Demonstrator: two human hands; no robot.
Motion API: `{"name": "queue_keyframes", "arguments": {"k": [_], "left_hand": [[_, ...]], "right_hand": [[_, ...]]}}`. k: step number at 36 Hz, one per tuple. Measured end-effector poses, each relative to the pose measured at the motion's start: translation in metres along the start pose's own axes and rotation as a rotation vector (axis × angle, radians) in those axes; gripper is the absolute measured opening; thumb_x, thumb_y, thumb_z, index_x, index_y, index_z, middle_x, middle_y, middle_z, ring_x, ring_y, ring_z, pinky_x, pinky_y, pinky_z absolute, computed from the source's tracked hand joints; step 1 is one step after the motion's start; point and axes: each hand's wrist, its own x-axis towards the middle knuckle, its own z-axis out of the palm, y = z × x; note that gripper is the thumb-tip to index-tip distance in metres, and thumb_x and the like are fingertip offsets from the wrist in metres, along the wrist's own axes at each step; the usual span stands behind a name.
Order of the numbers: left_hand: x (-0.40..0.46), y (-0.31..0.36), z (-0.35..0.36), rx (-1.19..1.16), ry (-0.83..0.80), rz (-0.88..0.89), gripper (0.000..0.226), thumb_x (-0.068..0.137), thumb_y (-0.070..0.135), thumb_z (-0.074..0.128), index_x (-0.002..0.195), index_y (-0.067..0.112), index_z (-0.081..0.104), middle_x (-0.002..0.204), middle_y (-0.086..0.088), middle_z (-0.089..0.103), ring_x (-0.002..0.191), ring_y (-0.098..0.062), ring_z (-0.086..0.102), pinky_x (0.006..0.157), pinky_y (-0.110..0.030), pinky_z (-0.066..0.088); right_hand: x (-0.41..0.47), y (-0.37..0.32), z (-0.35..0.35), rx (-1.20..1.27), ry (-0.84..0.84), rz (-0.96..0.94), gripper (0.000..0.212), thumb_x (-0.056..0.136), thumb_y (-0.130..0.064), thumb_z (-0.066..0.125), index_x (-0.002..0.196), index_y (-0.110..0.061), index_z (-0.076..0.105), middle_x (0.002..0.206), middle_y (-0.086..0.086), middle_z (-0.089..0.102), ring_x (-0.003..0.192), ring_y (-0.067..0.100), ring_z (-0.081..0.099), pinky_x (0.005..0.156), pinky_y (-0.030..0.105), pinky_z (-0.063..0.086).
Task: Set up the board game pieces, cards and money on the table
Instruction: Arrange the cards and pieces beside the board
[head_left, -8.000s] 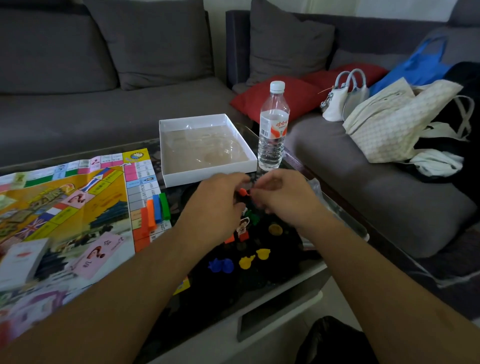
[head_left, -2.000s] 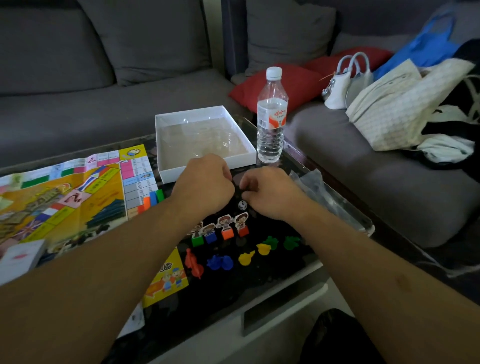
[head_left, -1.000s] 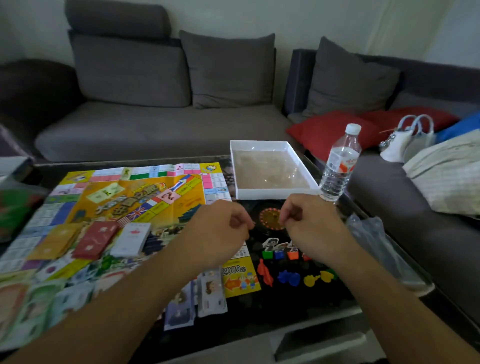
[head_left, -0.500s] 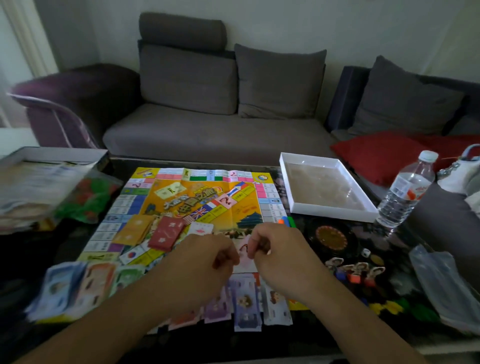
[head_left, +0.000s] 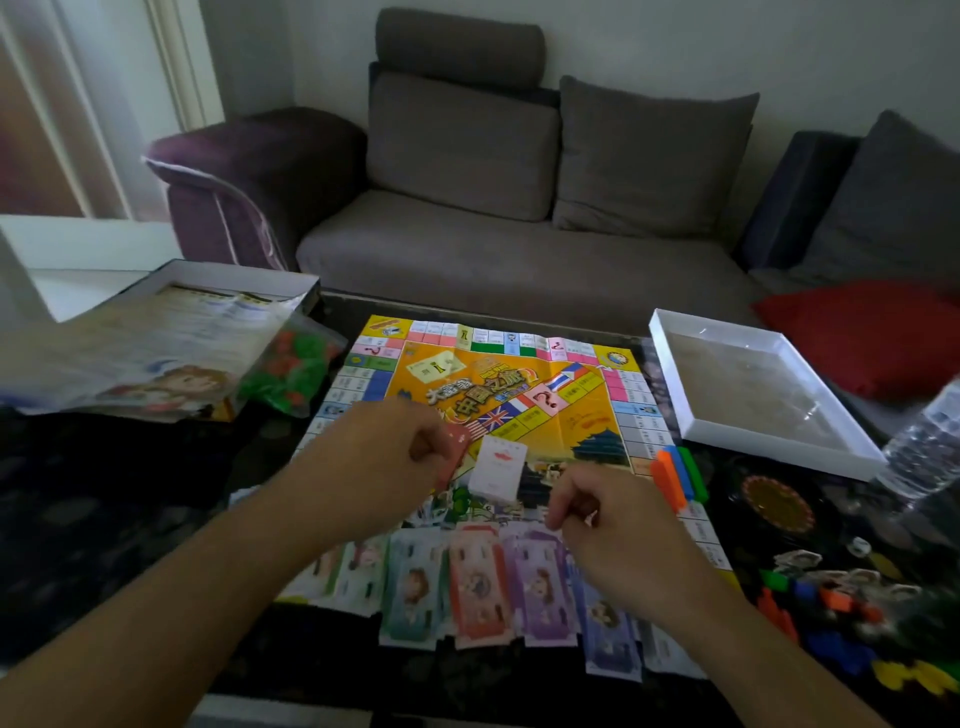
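The yellow game board (head_left: 498, 374) lies unfolded on the dark table. A white card deck (head_left: 496, 467) and a red card deck (head_left: 458, 452) rest on it. My left hand (head_left: 395, 452) hovers curled over the red deck's left side; whether it grips the deck is hidden. My right hand (head_left: 613, 525) is curled, with nothing visible in it, above a row of paper money bills (head_left: 478, 587) along the board's near edge. Coloured bars (head_left: 675, 473) sit at the board's right edge. Player tokens (head_left: 831, 592) stand on the table at the right.
An open white box tray (head_left: 769, 457) and a water bottle (head_left: 930, 447) stand at the right. A bag of green and red houses (head_left: 285, 369) and a box holding printed sheets (head_left: 156, 343) lie at the left. Grey sofas surround the table.
The view has swung left from the tokens to the board. My left hand has moved forward onto the red deck. My right hand has drawn apart from it, over the money row.
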Motion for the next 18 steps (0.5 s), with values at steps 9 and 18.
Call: {"name": "queue_keyframes", "arguments": {"k": [9,18], "left_hand": [[0.024,-0.065,-0.014,0.136,-0.026,-0.217,0.037,0.09,-0.001,0.068,0.111,0.029,0.062,0.118,0.004,0.066,0.099,-0.011,0.062,0.074,-0.022,0.049],[0.051,-0.077,-0.003,0.298,-0.217,-0.144,0.094,0.086,-0.006,0.07,0.162,0.025,0.025,0.167,0.0,0.027,0.15,-0.028,0.036,0.116,-0.041,0.042]], "right_hand": [[-0.003,0.0,0.002,0.033,0.033,0.015,0.037,0.089,0.007,0.059,0.078,-0.026,0.069,0.089,-0.01,0.067,0.082,-0.005,0.059,0.065,0.011,0.048],[0.002,0.0,0.006,0.036,0.048,-0.003,0.034,0.09,0.006,0.06,0.08,-0.024,0.07,0.087,-0.012,0.066,0.08,-0.003,0.06,0.061,0.008,0.047]]}}
